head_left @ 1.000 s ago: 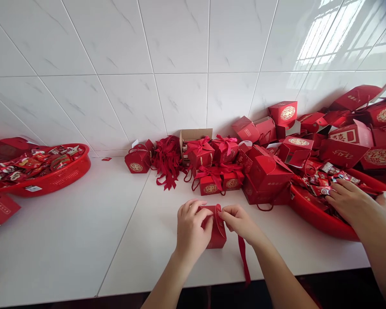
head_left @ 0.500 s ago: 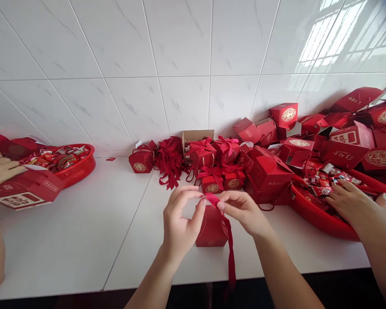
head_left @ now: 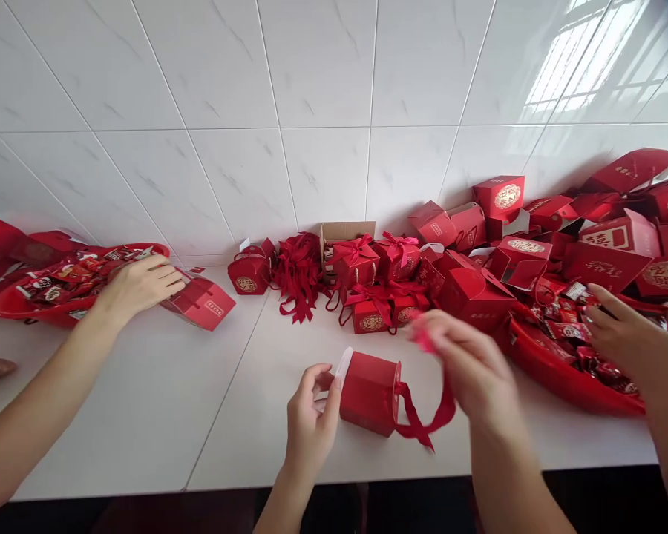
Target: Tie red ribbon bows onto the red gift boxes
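Observation:
A small red box (head_left: 369, 393) lies on the white table (head_left: 245, 445) in front of me, turned so that a white inner flap shows on its left side. My left hand (head_left: 313, 411) holds that left side, thumb near the flap. From the box's right side a dark red ribbon (head_left: 442, 411) loops out and up to my right hand (head_left: 473, 363). Blurred by motion, my right hand is closed on the ribbon, with a bright pink-red part at its fingertips.
Bowed boxes (head_left: 370, 311), a ribbon pile (head_left: 299, 271) and a cardboard box (head_left: 348, 231) stand behind. Other people's hands (head_left: 139, 282) reach in at both sides, near candy basins (head_left: 579, 386). One touches a red box (head_left: 203, 302). More boxes (head_left: 498, 196) heap at right.
My right hand has moved right, drawing the ribbon out sideways. My left hand has lowered to the box, which has turned. At left, another person's hand and box have moved right.

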Tool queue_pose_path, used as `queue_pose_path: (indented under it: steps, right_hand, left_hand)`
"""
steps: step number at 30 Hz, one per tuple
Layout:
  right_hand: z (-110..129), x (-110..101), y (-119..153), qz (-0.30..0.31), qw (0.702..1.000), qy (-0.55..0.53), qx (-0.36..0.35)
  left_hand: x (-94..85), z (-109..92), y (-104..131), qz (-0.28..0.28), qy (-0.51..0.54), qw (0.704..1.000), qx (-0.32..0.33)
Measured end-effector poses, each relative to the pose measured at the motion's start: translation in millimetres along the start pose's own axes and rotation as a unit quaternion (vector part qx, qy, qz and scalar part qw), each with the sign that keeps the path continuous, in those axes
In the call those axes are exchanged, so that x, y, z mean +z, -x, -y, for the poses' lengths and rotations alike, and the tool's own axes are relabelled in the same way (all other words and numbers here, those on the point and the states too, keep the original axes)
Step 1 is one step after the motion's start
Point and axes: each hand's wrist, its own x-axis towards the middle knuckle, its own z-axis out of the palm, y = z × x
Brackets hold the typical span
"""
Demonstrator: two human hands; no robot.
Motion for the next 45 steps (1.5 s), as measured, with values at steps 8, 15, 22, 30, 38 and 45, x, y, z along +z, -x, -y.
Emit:
queue_pose_path:
  steps: [8,15,22,30,38,45]
  right_hand:
    - [-45.1,55.6,-0.5,0.199,0.962,0.092,0.162]
    - [-44.1,53.7,0.1,0.198,0.961,0.082,0.174]
    - [-42.6,55.9,3.0,0.191,0.966,0.061,0.163]
    - [-43.6,53.6,3.6,0.19,0.967,0.054,0.16]
    - [-44.6,57.5,4.4,0.186,0.967,0.096,0.146]
    - [-45.0,56.0,5.7,0.182,0.966,0.107,0.149]
  left_hand:
    - [1.6,1.6,1.8,-0.007,0.048,0.998,-0.027]
    - [2.2,-1.5,5.0,-0.015,0.02,1.0,-0.002]
    - [3.8,-2.0,8.4,-0.016,0.038,0.999,0.007]
    - [3.5,-1.6,8.7,-0.018,0.039,0.999,0.001]
    - [4.2,0.9,10.3,-0.028,0.049,0.998,-0.005]
    - [5.1,1.7,11.0,-0.025,0.04,0.999,-0.006]
